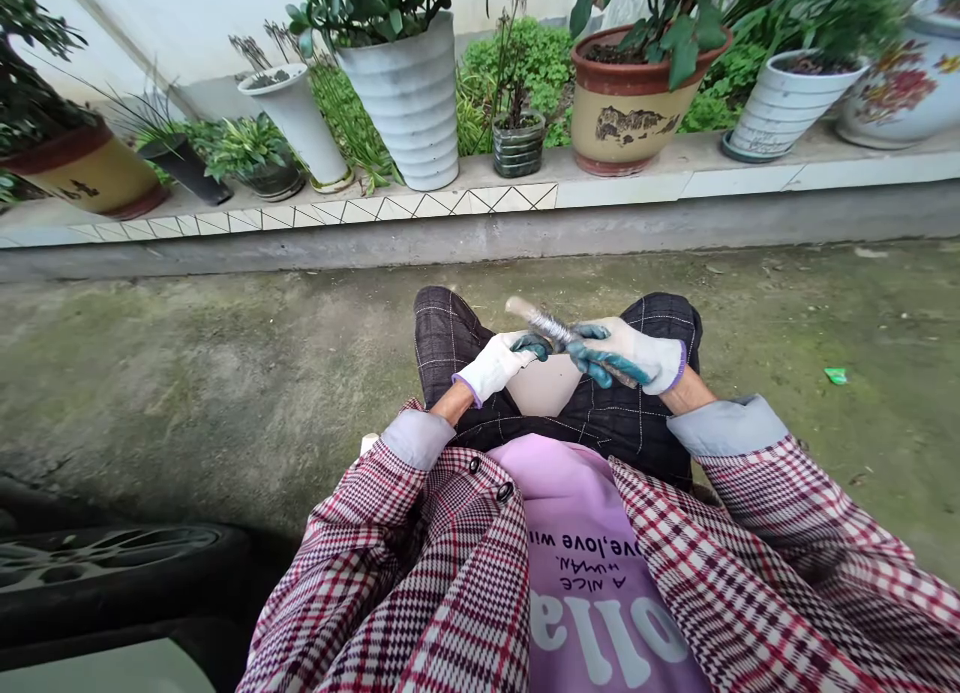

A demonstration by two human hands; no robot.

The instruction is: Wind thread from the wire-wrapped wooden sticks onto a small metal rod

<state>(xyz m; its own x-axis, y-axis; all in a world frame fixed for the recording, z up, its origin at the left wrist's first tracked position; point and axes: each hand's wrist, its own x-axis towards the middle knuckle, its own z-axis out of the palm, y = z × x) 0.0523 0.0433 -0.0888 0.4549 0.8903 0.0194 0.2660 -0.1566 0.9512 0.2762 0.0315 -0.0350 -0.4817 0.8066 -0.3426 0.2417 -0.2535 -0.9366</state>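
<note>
Clasping a slim grey metal rod [551, 328] in the right hand [626, 358], white knit glove with teal-coated fingers curled shut round the lower end. Pinching the same rod mid-length with the left hand [501, 363], gloved alike, thumb and fingertips [536, 346] closed on the shaft. Held over the lap, between the knees, tilted, pale free tip pointing up and away to the left. Directly beneath both hands, a pale rounded object [544, 388] of unclear kind, set between dark checked trousers [442, 338]. Nearer the camera, a red-and-white plaid jacket [420, 573] open over a pink printed shirt [585, 533]. Ahead, mossy concrete ground [225, 373], then a tiled ledge [615, 188] carrying a white ribbed planter [409, 98], a chipped tan-and-red clay pot [626, 118] and a small dark green pot [517, 143]. Well off to the right on the ground, a small green scrap [835, 375].
</note>
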